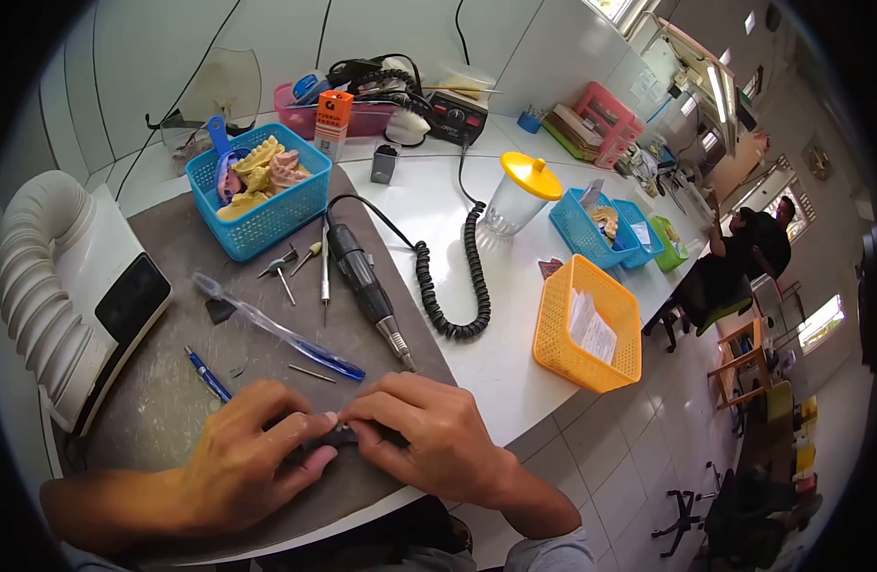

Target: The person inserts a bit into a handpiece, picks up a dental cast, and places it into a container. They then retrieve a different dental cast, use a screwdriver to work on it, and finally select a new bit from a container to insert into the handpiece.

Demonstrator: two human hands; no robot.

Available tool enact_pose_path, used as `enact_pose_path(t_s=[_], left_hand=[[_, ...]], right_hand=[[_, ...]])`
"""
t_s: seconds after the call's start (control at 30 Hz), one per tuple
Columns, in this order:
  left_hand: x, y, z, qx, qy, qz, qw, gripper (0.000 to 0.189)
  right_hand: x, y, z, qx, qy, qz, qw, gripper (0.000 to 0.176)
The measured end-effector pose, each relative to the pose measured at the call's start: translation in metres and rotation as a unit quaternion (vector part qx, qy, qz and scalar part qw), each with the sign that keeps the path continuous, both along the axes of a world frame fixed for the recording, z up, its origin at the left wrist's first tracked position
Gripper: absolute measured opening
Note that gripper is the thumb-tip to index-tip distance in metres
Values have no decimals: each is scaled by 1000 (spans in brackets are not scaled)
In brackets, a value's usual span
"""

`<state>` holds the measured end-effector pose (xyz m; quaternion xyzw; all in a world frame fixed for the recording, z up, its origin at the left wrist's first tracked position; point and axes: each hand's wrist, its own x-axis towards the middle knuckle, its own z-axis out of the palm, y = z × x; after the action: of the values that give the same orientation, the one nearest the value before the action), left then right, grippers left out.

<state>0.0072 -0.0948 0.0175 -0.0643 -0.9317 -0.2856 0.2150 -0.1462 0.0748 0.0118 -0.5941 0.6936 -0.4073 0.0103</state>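
Near the front edge of the grey mat (391, 481), my left hand (257, 458) and my right hand (429, 434) meet with fingertips pinched together. Between them is a small dark grey piece (341, 436), mostly covered by the fingers, so its kind cannot be made out. Just beyond lie a blue pen (207, 374), a thin metal bur (312, 373) and a clear toothbrush with a blue end (276, 331). A black rotary handpiece (362, 281) points its metal tip toward my right hand. Several mounted burs (284, 276) lie farther back, beside a slim metal instrument (325, 272).
A white suction unit with a ribbed hose (48, 276) stands left. Behind the mat's tools sits a blue basket (272, 214) of dental casts. The coiled cord (424, 281) runs across the white table, near a yellow-lidded jar (515, 195) and an orange basket (553, 348). People (744, 248) sit farther off.
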Motion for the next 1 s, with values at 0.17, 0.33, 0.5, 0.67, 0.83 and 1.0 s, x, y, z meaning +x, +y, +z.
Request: enact_pose_path(t_s=[0.17,0.33,0.5,0.67,0.83,1.0], left_hand=[[-1,1,-2,21,4,21,1000,32],[0,-4,-3,12,7,18,1000,35],[0,-4,-6,7,40,5,999,33],[-3,-4,-6,23,37,-8,999,31],[-1,-3,-7,13,39,-10,999,29],[0,-4,-6,21,40,-17,999,28]], right_hand=[[-3,0,3,-3,-48,27,998,19],[0,-3,6,39,-6,0,999,21],[4,-5,7,57,-41,-4,997,19],[4,-3,7,58,-54,-17,997,19],[6,1,8,43,-11,-12,999,28],[19,18,3,39,-51,-76,995,37]])
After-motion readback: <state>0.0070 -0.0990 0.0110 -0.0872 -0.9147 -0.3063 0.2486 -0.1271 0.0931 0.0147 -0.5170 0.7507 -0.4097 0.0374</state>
